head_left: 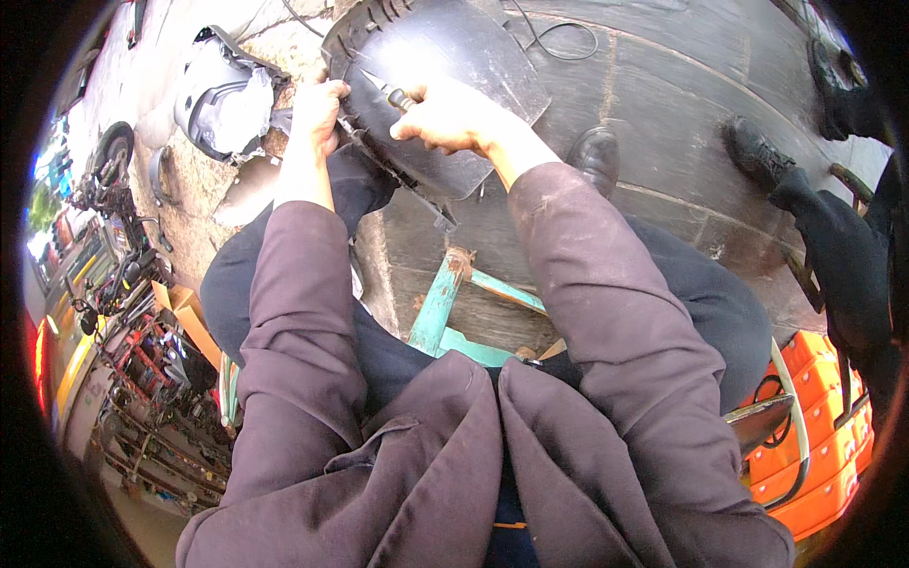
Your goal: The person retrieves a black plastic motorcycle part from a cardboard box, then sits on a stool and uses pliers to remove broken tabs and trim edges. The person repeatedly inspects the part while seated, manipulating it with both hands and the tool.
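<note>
The dark plastic panel (pixel 478 90) fills the upper middle of the frame, in front of you. A white-and-black shell (pixel 225 106) lies at upper left; a teal wooden frame (pixel 434 310) sits just below centre. Over the panel, your right hand (pixel 447 115) has its fingers curled round a pointed tool (pixel 399 97), tip toward upper left. Your left hand (pixel 318 112) pinches the panel's left rim.
</note>
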The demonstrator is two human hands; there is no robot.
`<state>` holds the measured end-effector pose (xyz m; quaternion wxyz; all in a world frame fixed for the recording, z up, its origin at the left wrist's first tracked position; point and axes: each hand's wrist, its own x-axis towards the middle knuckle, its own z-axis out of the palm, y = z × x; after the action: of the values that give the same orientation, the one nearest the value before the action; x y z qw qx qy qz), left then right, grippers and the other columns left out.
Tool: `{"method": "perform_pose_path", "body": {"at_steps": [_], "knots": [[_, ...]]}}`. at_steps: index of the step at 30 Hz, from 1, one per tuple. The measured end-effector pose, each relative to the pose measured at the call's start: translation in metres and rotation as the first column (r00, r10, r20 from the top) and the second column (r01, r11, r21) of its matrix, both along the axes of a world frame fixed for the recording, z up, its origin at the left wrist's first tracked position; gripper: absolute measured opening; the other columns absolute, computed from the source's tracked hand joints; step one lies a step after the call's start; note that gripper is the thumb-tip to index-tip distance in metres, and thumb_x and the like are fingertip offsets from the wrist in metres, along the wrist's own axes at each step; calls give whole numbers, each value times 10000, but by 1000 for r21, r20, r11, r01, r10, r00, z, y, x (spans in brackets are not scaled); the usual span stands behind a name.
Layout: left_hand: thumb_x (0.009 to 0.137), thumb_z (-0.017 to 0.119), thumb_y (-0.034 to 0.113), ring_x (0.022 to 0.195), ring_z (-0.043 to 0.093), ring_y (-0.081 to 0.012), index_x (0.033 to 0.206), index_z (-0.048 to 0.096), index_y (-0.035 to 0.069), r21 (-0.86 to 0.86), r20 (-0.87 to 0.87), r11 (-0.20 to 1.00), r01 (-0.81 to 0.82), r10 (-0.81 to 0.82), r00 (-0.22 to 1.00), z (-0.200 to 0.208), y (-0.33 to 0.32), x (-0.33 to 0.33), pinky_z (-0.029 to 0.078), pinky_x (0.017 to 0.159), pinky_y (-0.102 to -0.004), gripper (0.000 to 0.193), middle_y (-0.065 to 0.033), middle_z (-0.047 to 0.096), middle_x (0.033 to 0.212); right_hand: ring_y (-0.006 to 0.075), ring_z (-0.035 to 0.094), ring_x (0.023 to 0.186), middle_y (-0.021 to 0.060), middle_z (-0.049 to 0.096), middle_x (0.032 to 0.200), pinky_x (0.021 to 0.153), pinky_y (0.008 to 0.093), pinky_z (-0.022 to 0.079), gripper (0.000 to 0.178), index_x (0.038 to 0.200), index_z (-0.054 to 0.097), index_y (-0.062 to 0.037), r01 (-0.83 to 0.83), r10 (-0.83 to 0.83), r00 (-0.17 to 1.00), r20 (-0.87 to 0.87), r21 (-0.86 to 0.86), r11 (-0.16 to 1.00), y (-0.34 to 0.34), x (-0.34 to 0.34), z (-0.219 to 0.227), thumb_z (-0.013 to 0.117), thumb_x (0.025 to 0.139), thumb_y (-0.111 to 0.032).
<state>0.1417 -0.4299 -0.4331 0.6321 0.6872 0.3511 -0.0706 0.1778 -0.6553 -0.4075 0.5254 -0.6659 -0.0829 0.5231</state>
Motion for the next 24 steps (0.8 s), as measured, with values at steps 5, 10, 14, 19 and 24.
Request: {"method": "perform_pose_path", "body": {"at_steps": [5, 10, 14, 19, 24], "knots": [[778, 496, -79, 861, 575, -166, 1202, 555, -2, -86, -53, 993, 77, -82, 995, -15, 20, 3, 484, 807, -286, 435, -59, 610, 954, 131, 557, 594, 56, 605, 749, 516, 298, 472, 284, 985, 640, -29, 28, -26, 996, -91, 19, 999, 15, 4, -13, 735, 793, -214], [798, 474, -39, 941, 580, -181, 1199, 578, 9, -278, -61, 960, -18, 1, 998, -18, 39, 5, 440, 931, -308, 417, -65, 631, 1051, 117, 559, 590, 45, 602, 749, 491, 275, 459, 250, 980, 639, -27, 106, -94, 976, -196, 50, 993, 21, 6, -28, 718, 814, -195], [922, 489, 253, 1020, 606, -225, 1195, 594, 37, -537, -103, 843, -35, -25, 994, -4, 38, 11, 448, 956, -366, 363, -111, 671, 1109, 106, 556, 579, 39, 602, 756, 470, 263, 440, 224, 956, 641, -26, 134, -101, 960, -262, 110, 985, 21, 8, -36, 716, 823, -190], [1019, 393, 440, 1071, 596, -273, 1258, 558, 23, -307, -104, 949, -72, 42, 994, -1, 15, 25, 422, 1026, -429, 508, -155, 631, 1212, 101, 552, 553, 32, 600, 731, 448, 256, 432, 203, 928, 646, -18, 148, -127, 968, -215, 85, 985, 25, 2, -46, 722, 820, -172], [998, 547, 211, 1098, 564, -222, 1276, 543, 50, -407, -166, 906, -119, 55, 985, 2, 23, 33, 427, 1024, -345, 321, -94, 604, 1259, 121, 558, 479, 56, 630, 629, 468, 278, 455, 308, 971, 693, -36, 203, -194, 969, -151, 53, 978, 28, -4, -57, 747, 783, -274]]}}
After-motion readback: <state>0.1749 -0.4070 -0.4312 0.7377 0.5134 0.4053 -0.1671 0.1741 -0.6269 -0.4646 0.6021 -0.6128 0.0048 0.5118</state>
